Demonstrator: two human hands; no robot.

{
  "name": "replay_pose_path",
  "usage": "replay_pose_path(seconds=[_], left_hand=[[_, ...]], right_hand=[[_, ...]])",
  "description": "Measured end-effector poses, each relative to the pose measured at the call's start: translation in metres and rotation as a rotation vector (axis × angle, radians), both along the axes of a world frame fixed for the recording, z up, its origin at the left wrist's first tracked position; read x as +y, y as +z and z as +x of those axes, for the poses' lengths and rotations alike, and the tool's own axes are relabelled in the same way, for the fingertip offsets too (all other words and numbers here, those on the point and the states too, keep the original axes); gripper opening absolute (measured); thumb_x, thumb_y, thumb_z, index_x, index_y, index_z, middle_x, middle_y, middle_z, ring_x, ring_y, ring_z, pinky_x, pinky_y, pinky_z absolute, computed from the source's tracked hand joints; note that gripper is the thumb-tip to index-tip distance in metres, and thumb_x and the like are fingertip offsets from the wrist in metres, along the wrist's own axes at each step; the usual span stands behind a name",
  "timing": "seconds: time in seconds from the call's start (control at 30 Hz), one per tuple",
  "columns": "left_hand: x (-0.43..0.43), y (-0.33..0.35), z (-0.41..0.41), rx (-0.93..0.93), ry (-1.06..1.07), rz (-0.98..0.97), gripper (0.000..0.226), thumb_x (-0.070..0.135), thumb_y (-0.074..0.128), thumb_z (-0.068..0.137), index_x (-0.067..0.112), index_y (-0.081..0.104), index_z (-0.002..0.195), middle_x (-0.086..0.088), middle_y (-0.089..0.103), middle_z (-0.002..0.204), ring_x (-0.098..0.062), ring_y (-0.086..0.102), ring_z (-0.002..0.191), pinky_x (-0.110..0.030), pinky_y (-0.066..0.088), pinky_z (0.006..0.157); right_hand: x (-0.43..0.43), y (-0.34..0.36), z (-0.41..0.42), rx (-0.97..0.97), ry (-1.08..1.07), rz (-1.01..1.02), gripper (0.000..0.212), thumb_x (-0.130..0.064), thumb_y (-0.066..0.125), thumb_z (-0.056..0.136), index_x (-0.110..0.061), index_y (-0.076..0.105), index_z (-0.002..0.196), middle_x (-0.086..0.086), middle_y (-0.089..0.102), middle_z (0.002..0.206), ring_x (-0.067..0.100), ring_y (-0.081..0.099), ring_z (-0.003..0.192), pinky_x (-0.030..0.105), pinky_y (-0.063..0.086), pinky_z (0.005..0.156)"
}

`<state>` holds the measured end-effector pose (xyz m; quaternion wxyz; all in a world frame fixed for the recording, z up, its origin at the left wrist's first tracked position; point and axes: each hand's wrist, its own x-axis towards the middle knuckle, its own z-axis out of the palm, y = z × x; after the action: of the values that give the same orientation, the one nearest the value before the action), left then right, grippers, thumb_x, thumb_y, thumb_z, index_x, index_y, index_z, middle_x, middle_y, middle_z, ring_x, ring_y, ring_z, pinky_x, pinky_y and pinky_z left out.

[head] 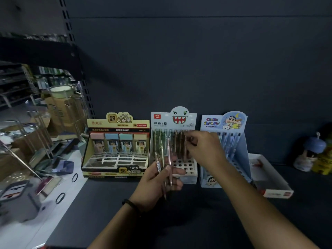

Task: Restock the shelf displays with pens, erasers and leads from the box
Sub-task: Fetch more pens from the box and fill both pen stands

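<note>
1. Several slim translucent pink-and-clear plastic pens [168,159] are in the left hand [161,178], just near of the white cardboard monster-face display [179,119] at mid shelf. Its hole grid shows in the near rows.
2. Handling, judged: the pens are light and stiff, with smooth barrels that could slide in a bundle. Tips and clips are probably the weak spots. Best taken one at a time, high on the barrel under the clip, so the tip drops straight into a hole.
3. Left hand: fingers and thumb are curled round the barrels, clamped on the bunch. The pens fan upward and the tips poke out below the palm. A dark wristband [131,203] is on the wrist.
4. Right hand [204,150]: it reaches in from the right, forearm crossing in front of the blue cardboard cartoon display [226,121]. The fingertips are pinched on the top of a brown pen [185,146] standing in the far row. It is blurry, so contact looks likely but is not crisp.
5. Left of these is a yellow-and-black cardboard lead display [116,123] with pastel cases in its far row. At far right is a shallow white carton [273,177].
</note>
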<state>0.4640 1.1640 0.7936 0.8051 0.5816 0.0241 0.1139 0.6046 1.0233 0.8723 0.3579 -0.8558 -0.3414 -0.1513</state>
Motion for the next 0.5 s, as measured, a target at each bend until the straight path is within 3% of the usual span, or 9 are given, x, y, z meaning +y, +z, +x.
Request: replay_pose_path(seconds=[0.07,0.17,0.33,0.5], left_hand=[[-0.001,0.000,0.000,-0.002,0.003,0.016,0.031,0.013,0.042,0.112,0.008,0.053,0.141,-0.025,0.073,0.124,-0.030,0.071,0.078,-0.040,0.061,0.074],[-0.001,0.000,-0.001,-0.011,0.018,0.047,0.031,0.015,0.044,0.111,-0.002,0.047,0.137,-0.022,0.074,0.125,-0.028,0.070,0.073,-0.037,0.057,0.067],[0.000,-0.003,0.002,-0.012,0.004,0.048,0.031,0.021,0.052,0.107,0.001,0.049,0.131,-0.028,0.074,0.113,-0.030,0.068,0.072,-0.040,0.055,0.067],[0.000,-0.006,0.002,-0.014,-0.018,0.018,0.041,0.024,0.056,0.103,0.002,0.054,0.138,-0.027,0.073,0.106,-0.032,0.070,0.078,-0.041,0.060,0.073]], right_hand=[[-0.001,0.004,0.001,0.013,0.003,-0.023,0.034,-0.019,0.071,0.099,-0.026,0.074,0.132,-0.001,0.081,0.102,0.011,0.074,0.077,0.034,0.063,0.083],[-0.002,0.004,-0.005,0.031,-0.012,0.014,0.036,-0.029,0.068,0.101,-0.028,0.070,0.137,-0.013,0.072,0.080,0.000,0.065,0.059,0.023,0.056,0.062],[-0.003,0.000,-0.018,0.138,0.123,0.179,0.031,-0.040,0.080,0.092,-0.034,0.077,0.123,-0.017,0.075,0.095,-0.002,0.071,0.078,0.019,0.059,0.073],[0.003,-0.008,-0.024,0.376,0.249,0.246,0.030,-0.022,0.087,0.088,-0.018,0.079,0.117,-0.003,0.081,0.091,0.011,0.079,0.074,0.040,0.067,0.074]])
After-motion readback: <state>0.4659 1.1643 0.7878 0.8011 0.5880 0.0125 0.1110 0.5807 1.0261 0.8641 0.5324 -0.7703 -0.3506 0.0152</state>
